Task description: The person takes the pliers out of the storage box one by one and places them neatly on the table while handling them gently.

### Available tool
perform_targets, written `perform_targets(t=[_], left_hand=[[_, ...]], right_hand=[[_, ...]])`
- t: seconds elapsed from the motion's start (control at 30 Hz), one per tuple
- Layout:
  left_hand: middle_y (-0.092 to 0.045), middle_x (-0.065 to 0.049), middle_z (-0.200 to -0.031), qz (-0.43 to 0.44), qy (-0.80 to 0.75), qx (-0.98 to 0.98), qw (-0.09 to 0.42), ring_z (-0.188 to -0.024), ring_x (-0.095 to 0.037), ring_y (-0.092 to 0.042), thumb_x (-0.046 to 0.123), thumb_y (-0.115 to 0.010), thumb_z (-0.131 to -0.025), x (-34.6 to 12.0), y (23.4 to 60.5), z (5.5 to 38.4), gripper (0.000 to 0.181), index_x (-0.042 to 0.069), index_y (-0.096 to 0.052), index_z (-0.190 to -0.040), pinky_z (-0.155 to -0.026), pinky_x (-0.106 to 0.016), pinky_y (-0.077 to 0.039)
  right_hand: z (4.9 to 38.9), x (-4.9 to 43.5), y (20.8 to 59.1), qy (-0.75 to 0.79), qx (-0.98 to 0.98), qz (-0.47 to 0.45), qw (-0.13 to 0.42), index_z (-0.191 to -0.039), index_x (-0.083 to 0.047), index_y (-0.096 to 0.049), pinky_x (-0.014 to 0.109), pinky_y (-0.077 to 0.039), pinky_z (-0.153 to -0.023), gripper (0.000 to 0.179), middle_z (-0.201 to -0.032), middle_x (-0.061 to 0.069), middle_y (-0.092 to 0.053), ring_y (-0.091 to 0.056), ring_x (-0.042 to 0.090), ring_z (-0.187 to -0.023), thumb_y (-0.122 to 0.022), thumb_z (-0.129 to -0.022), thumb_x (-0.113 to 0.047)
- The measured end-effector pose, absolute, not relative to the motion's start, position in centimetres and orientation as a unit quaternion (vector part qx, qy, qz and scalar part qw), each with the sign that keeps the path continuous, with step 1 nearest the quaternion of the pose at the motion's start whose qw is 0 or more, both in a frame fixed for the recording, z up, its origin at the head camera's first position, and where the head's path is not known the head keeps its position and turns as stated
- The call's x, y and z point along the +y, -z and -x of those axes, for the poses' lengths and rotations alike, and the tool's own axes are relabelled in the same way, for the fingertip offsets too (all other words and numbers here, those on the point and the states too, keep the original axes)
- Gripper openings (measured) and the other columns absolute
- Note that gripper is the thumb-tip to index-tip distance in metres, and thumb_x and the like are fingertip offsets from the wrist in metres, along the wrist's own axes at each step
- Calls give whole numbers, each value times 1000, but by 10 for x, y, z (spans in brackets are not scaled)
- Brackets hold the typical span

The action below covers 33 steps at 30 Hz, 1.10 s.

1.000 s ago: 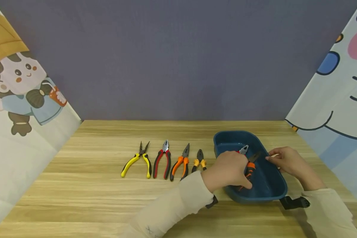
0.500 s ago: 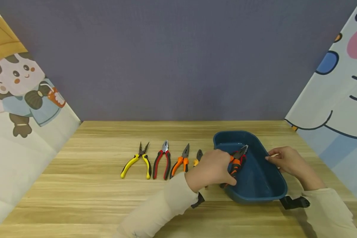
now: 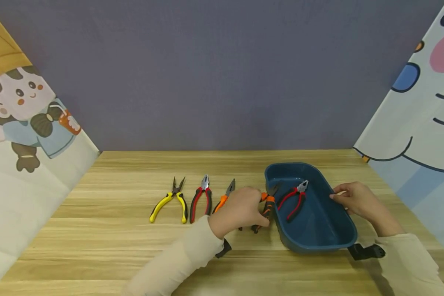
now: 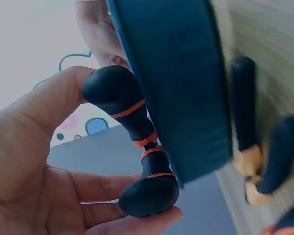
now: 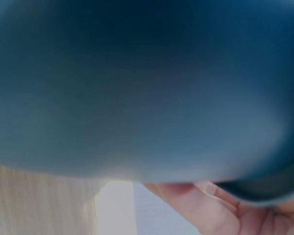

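Observation:
My left hand (image 3: 238,211) grips black-and-orange pliers (image 3: 269,206) by the handles, just over the left rim of the blue bin (image 3: 322,226). In the left wrist view the thumb presses one black handle (image 4: 110,88) and the fingers lie along the other. Inside the bin lies one pair of red-and-black pliers (image 3: 297,205). On the bin's right side my right hand (image 3: 360,200) pinches the rim between thumb and fingers. The bin's wall fills most of the right wrist view, with part of the right hand (image 5: 210,210) below it.
Left of the bin, pliers lie in a row on the wooden table (image 3: 96,242): yellow (image 3: 163,205), red-and-black (image 3: 209,201) and orange (image 3: 221,202). Another pair with black-and-yellow handles (image 4: 245,107) is hidden behind my left hand in the head view. A grey wall (image 3: 222,82) stands behind.
My left hand has lifted the black-and-orange pliers from inside the bin and carried them left to its rim. The red-and-black pliers in the bin are now uncovered. My right hand stays put.

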State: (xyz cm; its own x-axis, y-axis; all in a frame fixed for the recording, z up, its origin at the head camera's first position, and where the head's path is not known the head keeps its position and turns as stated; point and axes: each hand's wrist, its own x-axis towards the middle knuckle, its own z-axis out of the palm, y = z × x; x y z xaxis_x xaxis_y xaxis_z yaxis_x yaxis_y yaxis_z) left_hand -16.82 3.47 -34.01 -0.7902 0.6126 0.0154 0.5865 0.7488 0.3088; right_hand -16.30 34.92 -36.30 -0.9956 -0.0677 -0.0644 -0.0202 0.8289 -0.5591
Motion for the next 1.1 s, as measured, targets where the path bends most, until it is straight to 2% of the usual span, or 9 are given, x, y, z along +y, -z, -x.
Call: perform_targets(t=[0.17,0.27,0.4,0.5,0.63,0.83,1.1], left_hand=[[-43,6,-60,-302,-150,941,42,-52,-8,-35,36,-80,-70,20,346,173,35,13,-54,-65,-45,-21,-31],[-37,7,-56,-287,-162,943,53,-48,-8,-30,35,-80,-70,11,347,175,32,9,-60,-76,-43,-21,-27],[-31,6,-54,-271,-189,942,58,-46,-8,-26,30,-80,-71,-1,348,176,32,8,-57,-76,-43,-22,-24],[-33,5,-55,-264,-197,942,61,-46,-9,-29,30,-79,-72,-9,348,176,34,11,-51,-70,-43,-23,-25],[-42,3,-58,-255,-196,945,67,-47,-10,-33,31,-79,-73,-17,348,177,33,10,-54,-73,-44,-24,-28],[-52,2,-67,-253,-194,946,64,-51,-12,-44,32,-80,-72,-29,353,181,33,8,-61,-86,-47,-26,-37],[-63,-2,-84,-244,-197,948,60,-59,-11,-51,34,-81,-70,-47,360,183,53,2,-62,-109,-55,-28,-43]], right_hand=[[163,349,364,295,955,19,42,-109,17,-56,33,-49,-50,33,-89,24,-67,-56,16,-57,-57,-93,-12],[162,349,365,296,954,18,43,-110,17,-56,33,-50,-50,34,-90,25,-66,-56,16,-58,-57,-94,-12],[162,349,364,295,954,16,44,-112,18,-55,34,-50,-51,36,-91,25,-66,-57,17,-59,-57,-94,-13],[162,349,363,295,954,15,43,-112,18,-54,34,-51,-52,36,-90,25,-67,-57,16,-60,-57,-94,-14],[162,349,364,297,954,18,39,-112,17,-55,34,-50,-50,36,-88,23,-67,-56,16,-57,-57,-93,-13],[161,349,366,298,953,23,35,-111,17,-56,33,-49,-49,35,-88,23,-67,-55,16,-54,-58,-93,-13],[162,349,364,295,954,22,39,-112,17,-55,34,-50,-50,36,-91,25,-67,-57,16,-58,-57,-94,-14]])
